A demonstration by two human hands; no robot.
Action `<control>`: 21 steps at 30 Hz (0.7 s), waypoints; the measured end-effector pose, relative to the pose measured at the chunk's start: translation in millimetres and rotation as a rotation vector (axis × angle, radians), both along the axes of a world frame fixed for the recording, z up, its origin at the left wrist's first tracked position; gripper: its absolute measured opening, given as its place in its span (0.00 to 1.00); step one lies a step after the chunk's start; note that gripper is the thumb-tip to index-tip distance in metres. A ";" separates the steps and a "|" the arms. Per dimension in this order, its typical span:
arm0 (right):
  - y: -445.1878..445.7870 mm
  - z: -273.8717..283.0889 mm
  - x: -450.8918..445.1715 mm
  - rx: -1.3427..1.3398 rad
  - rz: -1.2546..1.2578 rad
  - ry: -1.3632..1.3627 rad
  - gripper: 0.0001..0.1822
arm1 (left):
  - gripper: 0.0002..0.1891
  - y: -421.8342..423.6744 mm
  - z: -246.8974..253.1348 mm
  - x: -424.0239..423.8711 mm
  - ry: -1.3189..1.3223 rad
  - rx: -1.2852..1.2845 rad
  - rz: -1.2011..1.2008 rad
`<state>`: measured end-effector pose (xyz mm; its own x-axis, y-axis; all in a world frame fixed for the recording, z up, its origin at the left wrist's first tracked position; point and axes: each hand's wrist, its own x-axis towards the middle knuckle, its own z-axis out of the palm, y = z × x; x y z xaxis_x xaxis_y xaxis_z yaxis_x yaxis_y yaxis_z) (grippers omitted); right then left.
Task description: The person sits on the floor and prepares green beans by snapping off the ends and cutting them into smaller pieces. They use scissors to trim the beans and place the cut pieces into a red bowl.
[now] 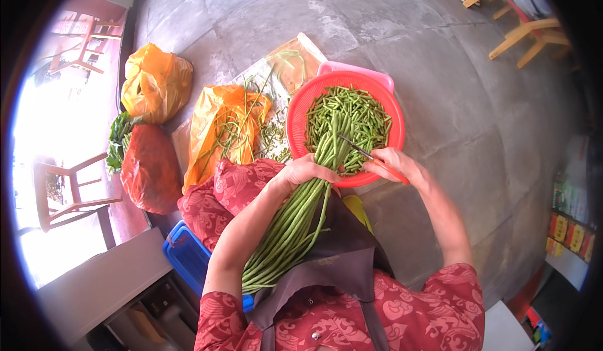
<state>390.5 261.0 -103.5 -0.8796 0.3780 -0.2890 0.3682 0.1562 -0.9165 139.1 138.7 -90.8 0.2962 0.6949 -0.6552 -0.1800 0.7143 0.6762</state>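
My left hand point(308, 169) is closed around a thick bundle of long green beans point(292, 224), whose long ends trail down over my lap. The bundle's upper ends fan out over a red plastic colander point(297, 115) that holds many short cut bean pieces point(367, 111). In my right hand point(393, 162) is a pair of scissors point(360, 149) with orange-red handles. Its dark blades point at the right side of the bundle, above the colander. Whether the blades touch a bean is hard to tell. A pink plastic basket point(384, 79) shows behind the colander's far rim.
An orange plastic bag point(202, 139) with loose long beans lies left of the colander, beside bean scraps on a flat sheet point(305, 49). Farther left stand another orange bag point(160, 87), a red bag point(150, 167) and leafy greens point(118, 139). A blue basket point(188, 257) sits by my left side.
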 end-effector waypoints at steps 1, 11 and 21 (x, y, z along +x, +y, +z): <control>-2.7 4.1 -2.2 0.060 -0.020 0.036 0.15 | 0.21 0.3 0.1 0.0 -0.007 -0.017 -0.010; -18.6 -29.9 20.0 0.283 -0.175 -0.019 0.16 | 0.19 3.3 18.8 9.3 0.083 0.023 -0.035; -8.8 -10.2 28.3 0.284 0.070 -0.096 0.15 | 0.29 -3.2 -1.2 13.6 0.630 0.404 -0.139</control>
